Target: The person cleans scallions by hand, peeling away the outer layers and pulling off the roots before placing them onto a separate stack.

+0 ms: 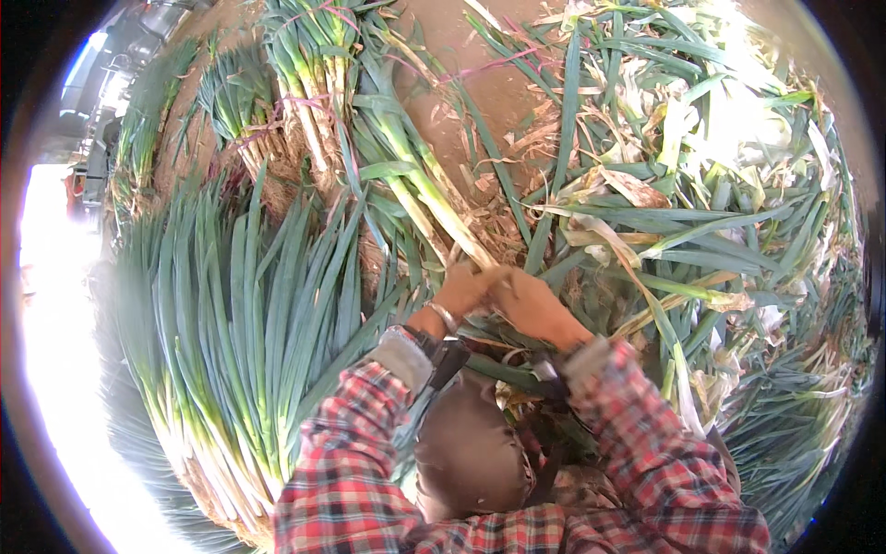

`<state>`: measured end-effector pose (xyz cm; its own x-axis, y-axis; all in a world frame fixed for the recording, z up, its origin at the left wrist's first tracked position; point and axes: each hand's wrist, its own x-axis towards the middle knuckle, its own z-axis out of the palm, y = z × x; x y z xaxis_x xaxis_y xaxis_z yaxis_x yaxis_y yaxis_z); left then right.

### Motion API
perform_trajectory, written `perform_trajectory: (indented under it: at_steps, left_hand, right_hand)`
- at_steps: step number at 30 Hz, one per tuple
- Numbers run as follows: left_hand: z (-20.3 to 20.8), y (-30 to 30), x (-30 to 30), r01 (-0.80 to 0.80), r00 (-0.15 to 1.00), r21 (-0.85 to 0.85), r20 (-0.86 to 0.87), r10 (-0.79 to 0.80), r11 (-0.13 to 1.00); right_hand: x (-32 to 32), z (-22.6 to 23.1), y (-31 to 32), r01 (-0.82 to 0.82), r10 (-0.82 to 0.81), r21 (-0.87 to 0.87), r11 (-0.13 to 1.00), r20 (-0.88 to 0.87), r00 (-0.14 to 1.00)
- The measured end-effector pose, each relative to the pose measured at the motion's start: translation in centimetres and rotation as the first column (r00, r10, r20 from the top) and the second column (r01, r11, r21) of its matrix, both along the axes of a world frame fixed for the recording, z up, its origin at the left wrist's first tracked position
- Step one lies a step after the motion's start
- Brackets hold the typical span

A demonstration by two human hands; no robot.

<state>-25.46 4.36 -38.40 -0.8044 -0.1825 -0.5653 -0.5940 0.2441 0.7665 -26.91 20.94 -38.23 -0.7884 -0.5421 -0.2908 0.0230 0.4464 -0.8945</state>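
Both forearms, in red checked sleeves [355, 443], reach forward from the body and slant inward, so the hands meet in front of the lap. Between the forearms, just behind the hands, sits a smooth brown rounded shape [466, 448]; what it is cannot be told. The left hand [464, 291], with a bracelet [445, 317] at its wrist, and the right hand [524, 301] touch or nearly touch, backs upward and fingers curled in. Both are closed around the pale lower ends of long green onion stalks [443, 210]; the exact place of each finger is hidden. The stalks run away from the hands, up and a little to the left, toward their leafy tops.

Left of the hands lies a big heap of green onions [231, 323], leaves pointing away and pale ends toward the body. Right of the hands spreads a loose pile of leaves [697, 226], green mixed with pale and dry. Straight beyond the hands, brown scraps [540, 138] lie on bare ground [434, 32]. Farther off, ahead and to the left, pink ties [309, 99] cross an upright onion bundle [318, 69].
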Motion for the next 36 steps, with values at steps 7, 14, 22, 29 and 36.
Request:
perform_trajectory:
  at_steps: [7, 14, 22, 29, 36]
  left_hand:
    - [6.7, -0.5, -1.5, -0.232, 0.968, 0.623, 0.221, 0.117, 0.747]
    - [20.6, 6.8, 0.0, 0.135, 0.982, 0.764, -0.189, 0.019, 0.631]
    - [29.5, 14.3, 6.0, 0.398, 0.861, 0.685, -0.508, 0.008, 0.610]
    - [32.6, 18.5, 8.6, 0.464, 0.835, 0.635, -0.547, -0.065, 0.618]
    - [34.1, 21.5, 10.5, 0.429, 0.761, 0.455, -0.648, -0.040, 0.781]
  right_hand:
    - [8.0, 17.8, 18.7, -0.061, 0.012, 0.119, 0.991, 0.375, 0.927]
    - [17.9, 22.2, 26.4, 0.134, -0.136, 0.035, 0.990, 0.431, 0.892]
    - [18.3, 25.4, 19.3, 0.156, -0.197, -0.280, 0.947, -0.122, 0.973]
    - [15.5, 30.1, 17.2, 0.480, -0.579, -0.649, 0.590, 0.075, 0.812]
    - [15.0, 30.1, 18.6, 0.444, -0.681, -0.654, 0.613, -0.152, 0.716]
